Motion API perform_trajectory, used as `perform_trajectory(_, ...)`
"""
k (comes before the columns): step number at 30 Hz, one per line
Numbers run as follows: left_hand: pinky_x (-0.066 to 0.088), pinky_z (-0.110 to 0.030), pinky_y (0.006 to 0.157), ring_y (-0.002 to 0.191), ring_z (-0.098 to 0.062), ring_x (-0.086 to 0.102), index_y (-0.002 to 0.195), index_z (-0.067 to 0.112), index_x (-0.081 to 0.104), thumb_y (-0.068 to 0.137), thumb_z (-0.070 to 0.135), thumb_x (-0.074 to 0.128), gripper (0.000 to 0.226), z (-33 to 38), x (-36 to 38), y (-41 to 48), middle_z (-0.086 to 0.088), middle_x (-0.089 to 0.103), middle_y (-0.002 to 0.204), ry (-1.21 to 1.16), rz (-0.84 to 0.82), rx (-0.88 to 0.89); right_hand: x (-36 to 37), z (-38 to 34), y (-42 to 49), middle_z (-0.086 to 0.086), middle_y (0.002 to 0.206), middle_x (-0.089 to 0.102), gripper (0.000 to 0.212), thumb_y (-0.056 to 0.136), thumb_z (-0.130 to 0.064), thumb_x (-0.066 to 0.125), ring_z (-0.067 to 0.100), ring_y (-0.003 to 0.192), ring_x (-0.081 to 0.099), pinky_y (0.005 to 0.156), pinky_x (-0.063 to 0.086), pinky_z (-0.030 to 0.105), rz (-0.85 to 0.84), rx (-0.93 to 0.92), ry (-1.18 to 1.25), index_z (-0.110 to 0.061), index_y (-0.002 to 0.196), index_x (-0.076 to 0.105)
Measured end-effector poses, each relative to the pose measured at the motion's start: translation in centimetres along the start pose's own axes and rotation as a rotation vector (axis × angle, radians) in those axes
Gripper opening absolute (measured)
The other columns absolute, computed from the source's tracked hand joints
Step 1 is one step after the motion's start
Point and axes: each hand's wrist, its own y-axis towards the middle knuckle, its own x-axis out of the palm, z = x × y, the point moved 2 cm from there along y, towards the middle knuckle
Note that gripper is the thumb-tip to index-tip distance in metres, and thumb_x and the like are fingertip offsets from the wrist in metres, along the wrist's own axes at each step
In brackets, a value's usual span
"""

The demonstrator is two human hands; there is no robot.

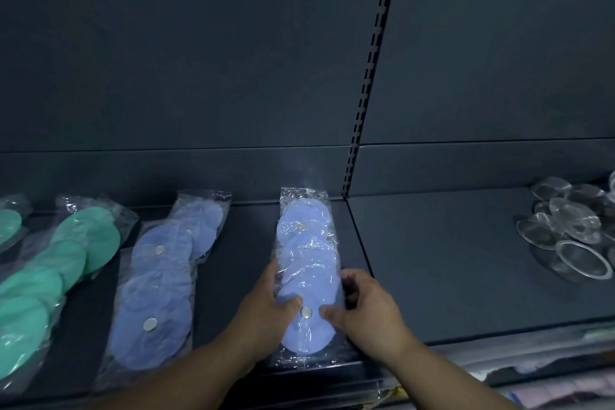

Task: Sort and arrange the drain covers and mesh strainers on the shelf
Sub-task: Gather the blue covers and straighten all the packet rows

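Observation:
A clear bag of round blue drain covers (307, 263) lies lengthwise on the dark shelf (432, 276), near the upright divider. My left hand (266, 313) grips the bag's left edge, thumb on top beside a small metal disc. My right hand (364, 306) holds the right edge, thumb on the cover. Another bag of blue drain covers (159, 289) lies to the left, with a second one behind it. Bags of green drain covers (56, 273) lie at the far left. A pile of metal mesh strainers (569, 233) sits at the far right.
A slotted upright (366, 83) splits the dark back panel into two bays. The shelf's front edge runs just under my wrists. Below it at the lower right, pale packaged goods (549, 373) show on a lower level.

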Motion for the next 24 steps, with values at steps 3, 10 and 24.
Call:
perform_trajectory(3,0.044,-0.022,0.090,0.108,-0.005,0.057,0.146,0.033,0.027,0.088,0.022,0.062,0.069,0.5,0.2,0.3,0.014,0.057,0.124,-0.052,0.070,-0.035,-0.5,0.0,0.8,-0.012,0.121,0.054,0.060,0.067,-0.039,0.083,0.002,0.101,0.057,0.088,0.043,0.015,0.023,0.011,0.038,-0.033,0.118,0.050)
perform_trajectory(10,0.030,-0.030,0.111,0.138,-0.017,0.035,0.152,0.025,0.009,0.089,0.033,0.062,0.083,1.7,0.4,4.6,0.002,0.031,0.154,-0.072,0.180,-0.067,-0.2,-1.5,4.3,-0.010,0.139,0.050,0.084,0.074,-0.046,0.071,0.008,0.122,0.052,0.105,0.042,0.029,-0.045,-0.022,0.121,-0.027,0.145,0.031)
perform_trajectory(24,0.041,-0.023,0.095,0.123,-0.009,0.049,0.150,0.029,0.021,0.089,0.036,0.062,0.073,2.9,1.5,7.4,0.010,0.045,0.141,-0.090,0.202,-0.101,-0.7,-1.3,8.6,-0.010,0.147,0.035,0.067,0.092,-0.031,0.058,0.010,0.133,0.041,0.110,0.032,0.024,-0.072,-0.038,0.080,-0.019,0.149,0.026)
